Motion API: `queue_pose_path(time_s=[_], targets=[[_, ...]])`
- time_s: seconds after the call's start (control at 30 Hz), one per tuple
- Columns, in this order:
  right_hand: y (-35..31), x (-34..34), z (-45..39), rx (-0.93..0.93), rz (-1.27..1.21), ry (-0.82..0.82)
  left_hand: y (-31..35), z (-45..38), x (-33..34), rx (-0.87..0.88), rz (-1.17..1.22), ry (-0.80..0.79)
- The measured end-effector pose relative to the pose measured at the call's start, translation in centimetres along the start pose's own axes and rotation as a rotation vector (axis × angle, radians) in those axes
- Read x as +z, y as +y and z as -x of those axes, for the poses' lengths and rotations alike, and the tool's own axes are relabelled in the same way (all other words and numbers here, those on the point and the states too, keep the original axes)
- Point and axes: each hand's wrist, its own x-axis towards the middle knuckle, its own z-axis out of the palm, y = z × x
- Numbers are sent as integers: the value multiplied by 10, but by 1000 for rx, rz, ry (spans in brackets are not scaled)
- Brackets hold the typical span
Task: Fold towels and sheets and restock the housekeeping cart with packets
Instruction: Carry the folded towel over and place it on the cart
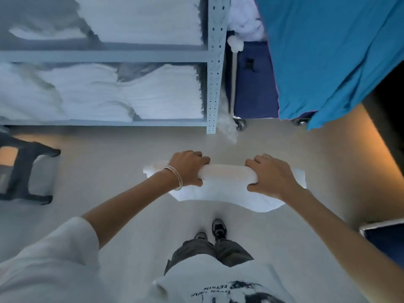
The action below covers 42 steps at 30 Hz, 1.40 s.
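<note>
Your left hand [188, 169] and right hand [270, 176], fingers curled, grip a white towel [227, 182] held in the air above the floor [113, 171], its lower part hanging. Ahead left, a metal shelf unit [215, 62] holds stacked white linens [135, 95]. Ahead right, a wheeled cart [253, 84] stands partly behind a blue cloth [328, 51]. A dark stool [24, 169] sits at far left.

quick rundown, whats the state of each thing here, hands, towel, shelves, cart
left hand: gripping the towel's top edge
right hand: gripping the same edge
towel: held up in the air, hanging, partly folded
shelves: stacked with folded white linen
cart: parked beside shelves, blue cloth draped over it
</note>
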Motion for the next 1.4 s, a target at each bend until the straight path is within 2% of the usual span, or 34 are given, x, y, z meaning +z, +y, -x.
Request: queue_pose_path(time_s=[0.33, 0.67, 0.97, 1.2, 1.4], targets=[[-24, -19, -87, -340, 117, 34, -45, 22, 5, -301, 107, 34], [-113, -30, -169, -539, 163, -79, -131, 61, 18, -490, 246, 35], [-222, -42, -248, -563, 131, -24, -261, 97, 3, -520, 190, 59], [-283, -53, -301, -565, 110, 36, -350, 106, -15, -493, 145, 73], [-314, -73, -359, -555, 102, -22, -415, 93, -30, -513, 162, 79]])
